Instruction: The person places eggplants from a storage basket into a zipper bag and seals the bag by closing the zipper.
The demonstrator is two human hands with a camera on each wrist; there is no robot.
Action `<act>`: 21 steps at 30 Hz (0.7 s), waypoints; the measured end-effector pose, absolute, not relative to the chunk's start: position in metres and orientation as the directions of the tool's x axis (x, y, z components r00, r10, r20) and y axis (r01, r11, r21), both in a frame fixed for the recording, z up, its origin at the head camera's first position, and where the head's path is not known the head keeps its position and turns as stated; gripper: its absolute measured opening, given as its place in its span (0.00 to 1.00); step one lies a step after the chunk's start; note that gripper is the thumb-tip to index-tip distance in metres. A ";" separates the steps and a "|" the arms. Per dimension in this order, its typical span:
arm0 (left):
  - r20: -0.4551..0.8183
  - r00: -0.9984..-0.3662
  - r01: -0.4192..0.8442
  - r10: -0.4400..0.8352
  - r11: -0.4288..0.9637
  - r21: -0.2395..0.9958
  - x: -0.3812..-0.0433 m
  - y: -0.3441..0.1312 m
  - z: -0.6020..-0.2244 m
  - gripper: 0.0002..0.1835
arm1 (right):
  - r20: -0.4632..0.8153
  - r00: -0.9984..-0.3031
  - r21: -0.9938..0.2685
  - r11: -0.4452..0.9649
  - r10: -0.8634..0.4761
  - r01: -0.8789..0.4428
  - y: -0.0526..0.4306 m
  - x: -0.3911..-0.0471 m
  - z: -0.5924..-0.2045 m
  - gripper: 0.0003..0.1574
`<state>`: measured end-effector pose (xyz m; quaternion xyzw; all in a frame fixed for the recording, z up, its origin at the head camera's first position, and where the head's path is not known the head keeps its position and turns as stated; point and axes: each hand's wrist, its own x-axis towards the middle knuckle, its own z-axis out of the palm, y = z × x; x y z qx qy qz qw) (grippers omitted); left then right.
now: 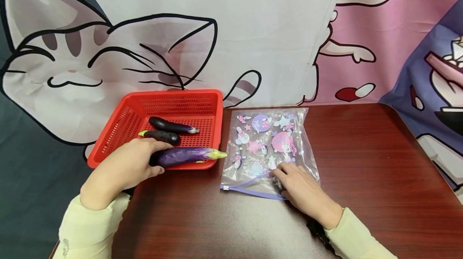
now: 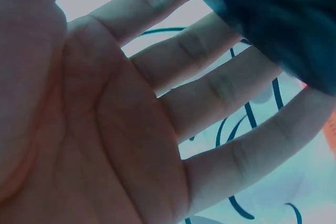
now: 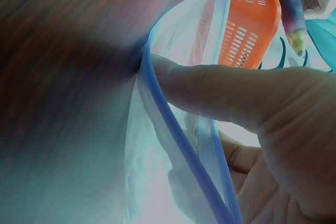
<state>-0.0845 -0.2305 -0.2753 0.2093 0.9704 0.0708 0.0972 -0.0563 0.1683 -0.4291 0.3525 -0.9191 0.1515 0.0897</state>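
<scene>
My left hand (image 1: 126, 166) holds a long purple eggplant (image 1: 188, 155) by its dark end, over the front rim of the red basket; its pale green stem end points right. In the left wrist view the fingers (image 2: 215, 87) reach round its dark skin (image 2: 283, 19). A clear zip bag (image 1: 249, 158) with pink and purple cartoon prints lies flat to the right of the basket. At its purple-edged mouth is my right hand (image 1: 304, 190). The right wrist view shows its thumb (image 3: 220, 87) inside the parted mouth and its fingers outside, gripping one layer.
Two darker eggplants, one at the back (image 1: 171, 125) and a shorter one (image 1: 160, 136), lie in the red basket (image 1: 217, 130). A bit of green shows under the held eggplant. Behind the brown table (image 1: 369, 170) hangs a cartoon-printed cloth (image 1: 282, 42).
</scene>
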 end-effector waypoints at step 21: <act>-0.120 -0.859 0.474 0.498 0.861 0.183 -0.058 -0.200 -0.290 0.30 | 0.295 -0.742 -0.213 0.715 -0.602 -0.666 0.169 -0.057 -0.430 0.37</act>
